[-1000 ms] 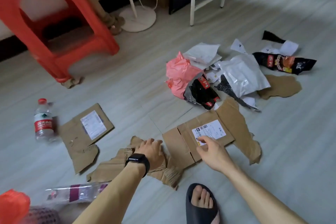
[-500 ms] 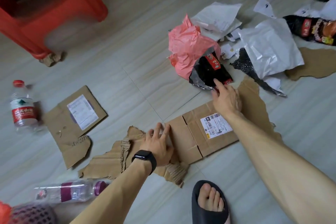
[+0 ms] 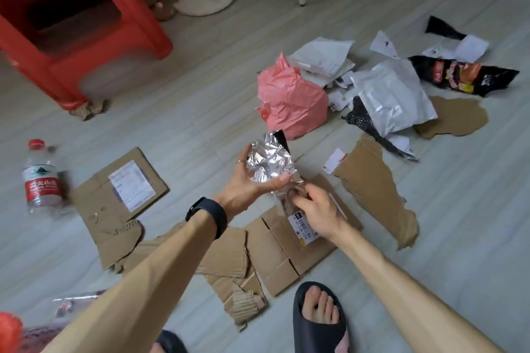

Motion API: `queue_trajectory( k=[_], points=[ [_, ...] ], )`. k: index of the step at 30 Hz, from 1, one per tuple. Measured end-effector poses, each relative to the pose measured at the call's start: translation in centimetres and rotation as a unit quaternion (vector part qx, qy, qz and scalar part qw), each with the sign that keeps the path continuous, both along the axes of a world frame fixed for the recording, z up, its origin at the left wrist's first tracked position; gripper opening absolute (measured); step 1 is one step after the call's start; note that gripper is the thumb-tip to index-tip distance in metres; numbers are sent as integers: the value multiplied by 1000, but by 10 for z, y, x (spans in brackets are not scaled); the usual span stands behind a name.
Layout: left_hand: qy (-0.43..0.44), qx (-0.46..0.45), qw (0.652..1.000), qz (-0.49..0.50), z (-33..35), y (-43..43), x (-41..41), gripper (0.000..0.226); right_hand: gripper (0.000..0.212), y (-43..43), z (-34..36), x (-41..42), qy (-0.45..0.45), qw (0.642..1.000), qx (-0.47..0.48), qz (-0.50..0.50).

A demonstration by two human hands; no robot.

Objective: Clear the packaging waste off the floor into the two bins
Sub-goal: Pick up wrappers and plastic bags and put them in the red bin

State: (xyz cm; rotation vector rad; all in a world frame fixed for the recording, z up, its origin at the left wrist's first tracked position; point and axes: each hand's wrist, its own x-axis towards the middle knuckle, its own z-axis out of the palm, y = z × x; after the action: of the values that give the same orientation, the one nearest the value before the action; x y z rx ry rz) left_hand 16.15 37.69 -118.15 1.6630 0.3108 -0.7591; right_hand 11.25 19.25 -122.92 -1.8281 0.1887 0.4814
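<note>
Fingers of the left hand curl round a crumpled foil wrapper, the right hand pinching its lower end, above the floor. Cardboard, pink bag, white mailer and water bottle lie scattered, no bin in view. Plenty left, I'd judge.

A flattened carton lies on the floor. Above its far edge, the left hand holds a foil wrapper, and the right hand pinches the wrapper's near end. Left of the carton lies a labelled cardboard panel, with a water bottle farther left. Behind the carton sits a crumpled bag. A mailer bag and a snack packet lie behind it to the right. A torn cardboard strip lies just right. A stool stands far behind, leftward. A sandalled foot rests just in front.
</note>
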Motion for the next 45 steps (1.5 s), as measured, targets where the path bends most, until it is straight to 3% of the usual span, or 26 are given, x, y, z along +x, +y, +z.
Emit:
queue_trajectory(
  k=[2,3,5,9,12,14,18,21,23,26,31,34,37,40,45],
  points=[
    [15,18,1000,5,-8,-6,-7,71,21,11,10,-7,103,980,172,-14],
    [12,37,999,27,-15,-8,-8,58,22,14,12,-9,130,969,212,-17],
    [4,78,993,87,-26,-9,-8,42,21,15,9,-8,141,970,200,-11],
    [-92,227,967,75,-39,0,0,14,19,-13,-25,16,116,987,53,-98],
    [-155,370,915,-41,-54,15,11,24,30,-50,-51,47,62,972,-172,-148],
    [-191,441,864,-149,-65,19,18,18,45,-71,-63,68,33,946,-290,-137],
    [-161,508,791,-300,-91,16,35,23,74,-94,-86,105,52,924,-372,-73],
    [-181,541,727,-381,-113,8,46,45,67,-94,-100,113,38,919,-390,-47],
    [-137,547,750,-347,-125,7,55,51,52,-89,-103,115,20,922,-385,-49],
    [-73,509,811,-279,-142,18,57,42,28,-79,-109,106,-4,924,-378,-57],
    [-170,456,855,-177,-153,37,49,45,18,-74,-102,99,0,923,-368,-113],
    [-175,431,869,-167,-149,48,43,25,14,-76,-101,104,66,933,-320,-148],
    [-184,424,862,-206,-131,61,40,19,14,-78,-102,110,123,943,-159,-265],
    [-218,438,847,-207,-98,91,40,12,16,-44,-68,109,89,942,-47,-322],
    [-262,497,803,-197,1,176,37,11,12,46,12,101,64,964,95,-242]
  ],
)
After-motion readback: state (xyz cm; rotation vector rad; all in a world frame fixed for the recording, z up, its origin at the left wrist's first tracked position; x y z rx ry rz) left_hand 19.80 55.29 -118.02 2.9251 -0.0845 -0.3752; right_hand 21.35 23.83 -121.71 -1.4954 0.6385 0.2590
